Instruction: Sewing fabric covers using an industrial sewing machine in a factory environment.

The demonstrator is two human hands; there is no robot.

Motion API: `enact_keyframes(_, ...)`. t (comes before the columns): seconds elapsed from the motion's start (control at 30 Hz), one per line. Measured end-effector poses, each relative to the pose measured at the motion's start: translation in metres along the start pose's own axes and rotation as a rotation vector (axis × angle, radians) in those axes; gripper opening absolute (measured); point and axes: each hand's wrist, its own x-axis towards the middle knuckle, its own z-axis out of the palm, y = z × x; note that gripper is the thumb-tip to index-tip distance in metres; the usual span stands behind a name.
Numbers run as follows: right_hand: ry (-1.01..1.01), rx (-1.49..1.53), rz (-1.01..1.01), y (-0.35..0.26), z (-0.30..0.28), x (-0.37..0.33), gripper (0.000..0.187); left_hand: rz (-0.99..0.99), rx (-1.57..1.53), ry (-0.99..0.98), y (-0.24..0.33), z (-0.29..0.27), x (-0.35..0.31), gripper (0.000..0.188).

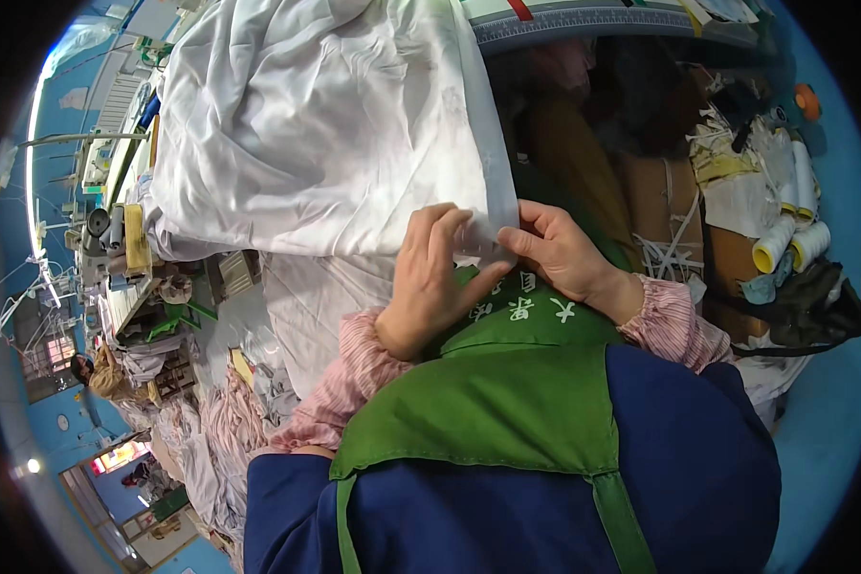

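A large white cloth (pixel 325 124), wrinkled and slightly shiny, spreads in front of me with a straight, folded-looking border along its right side. At its near right corner, my right hand (pixel 564 253) pinches the edge between thumb and fingers. My left hand (pixel 435 277) is over the near edge just to the left, its fingers bent and its thumb held apart from them. Between the two hands the cloth's corner shows, partly covered by fingers. Both forearms wear pink striped sleeves, and a green apron (pixel 478 411) lies under the hands.
A grey ruler-marked table edge (pixel 584 24) runs along the top. To the right are thread cones (pixel 775 244), a cardboard box (pixel 660 201) and a dark bag (pixel 813 311). Piled fabric (pixel 230 421) and sewing equipment are on the left, where another person (pixel 105 373) appears far off.
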Motion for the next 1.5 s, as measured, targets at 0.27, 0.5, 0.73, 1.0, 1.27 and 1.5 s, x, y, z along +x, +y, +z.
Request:
enact_keyframes(0.27, 0.002, -0.322, -0.048, 0.008, 0.001, -0.010, 0.021, -0.496, -0.391, -0.019, 0.001, 0.026, -0.012, 0.037)
enact_keyframes(0.5, -0.013, -0.461, -0.106, 0.012, 0.001, -0.013, 0.020, -0.749, -0.681, -0.033, -0.005, 0.023, -0.007, 0.019)
enact_keyframes(0.73, 0.098, -0.936, -0.269, -0.003, -0.001, -0.024, 0.013, -0.218, -0.008, -0.091, 0.014, -0.016, 0.015, 0.007)
enact_keyframes(1.0, 0.061, -0.807, -0.340, -0.005, -0.005, -0.028, 0.012, 0.379, -0.022, -0.393, 0.015, -0.004, 0.071, 0.007)
enact_keyframes(1.27, 0.233, -1.416, -0.805, -0.068, -0.029, 0.005, 0.024, 0.598, -0.005, -0.566, 0.001, -0.004, 0.100, 0.012)
enact_keyframes(1.5, -0.026, -1.468, -1.042, -0.086, -0.054, 0.040, 0.019, 0.542, -0.094, -0.649, -0.004, -0.010, 0.119, 0.016)
